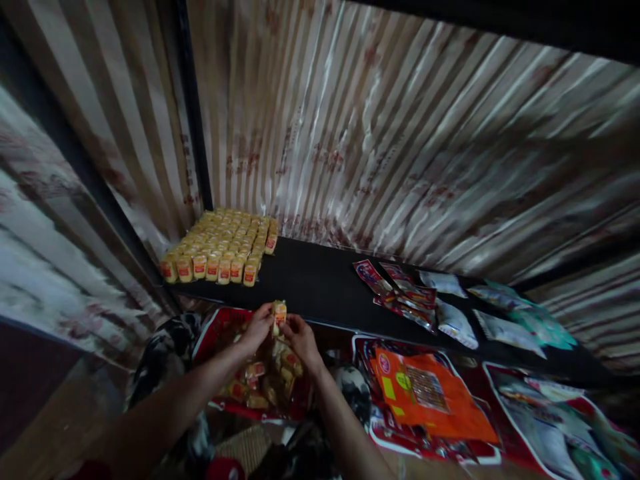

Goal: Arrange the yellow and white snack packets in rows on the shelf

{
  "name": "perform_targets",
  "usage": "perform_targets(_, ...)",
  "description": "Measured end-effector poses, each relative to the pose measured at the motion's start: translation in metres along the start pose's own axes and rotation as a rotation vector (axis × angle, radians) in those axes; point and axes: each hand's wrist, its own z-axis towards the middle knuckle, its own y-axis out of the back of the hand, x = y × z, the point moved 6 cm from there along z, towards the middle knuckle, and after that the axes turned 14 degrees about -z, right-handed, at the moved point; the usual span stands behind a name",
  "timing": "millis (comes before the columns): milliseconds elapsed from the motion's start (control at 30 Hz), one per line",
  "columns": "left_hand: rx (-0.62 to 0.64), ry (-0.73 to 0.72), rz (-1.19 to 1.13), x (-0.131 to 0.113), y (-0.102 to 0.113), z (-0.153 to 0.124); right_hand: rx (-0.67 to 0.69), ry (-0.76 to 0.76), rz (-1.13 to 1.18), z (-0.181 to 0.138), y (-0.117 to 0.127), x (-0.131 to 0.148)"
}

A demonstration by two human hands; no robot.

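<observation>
Between my two hands I hold a small yellow snack packet point(279, 319) with a red and orange label, upright above a red basket point(204, 347). My left hand point(259, 325) grips its left side, and the fingers of my right hand point(300, 335) close on its right side. Below, the basket holds several more loose yellow snack packets point(287, 367). On the left end of the black shelf point(310, 277), many matching packets point(225, 247) stand in tight rows, labels facing me.
Red snack pouches point(407, 297) and white packets point(455, 323) lie on the shelf's right part. A second basket point(380, 440) holds a large orange bag point(435, 393); a third basket point(515, 427) stands farther right. Striped wrapped sheeting point(350, 133) lines the back.
</observation>
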Motion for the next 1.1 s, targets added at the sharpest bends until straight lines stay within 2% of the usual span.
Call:
perform_targets(167,0.033,-0.068,0.073,-0.017,-0.015,0.025,0.022,0.006,0.102,0.019,0.016,0.020)
perform_targets(233,0.010,-0.089,0.158,-0.024,-0.019,0.036,0.031,0.015,0.123,0.029,0.020,0.027)
perform_targets(367,-0.145,-0.166,0.363,-0.038,-0.020,0.048,0.002,0.035,0.161,0.057,0.023,0.034)
perform_targets(467,-0.273,-0.298,0.481,-0.050,-0.024,0.050,-0.104,0.052,0.136,0.087,0.022,0.034)
perform_targets(533,-0.301,-0.380,0.519,-0.053,-0.030,0.052,-0.172,0.053,0.147,0.108,0.020,0.033)
perform_targets(633,-0.296,-0.420,0.497,-0.051,-0.037,0.062,-0.227,0.048,0.150,0.140,0.013,0.034)
perform_targets(767,-0.252,-0.386,0.380,-0.043,-0.041,0.088,-0.252,0.070,0.045,0.173,0.003,0.041)
perform_targets(1100,-0.269,-0.368,0.118,-0.045,-0.034,0.141,-0.229,0.146,-0.139,0.224,-0.018,0.060)
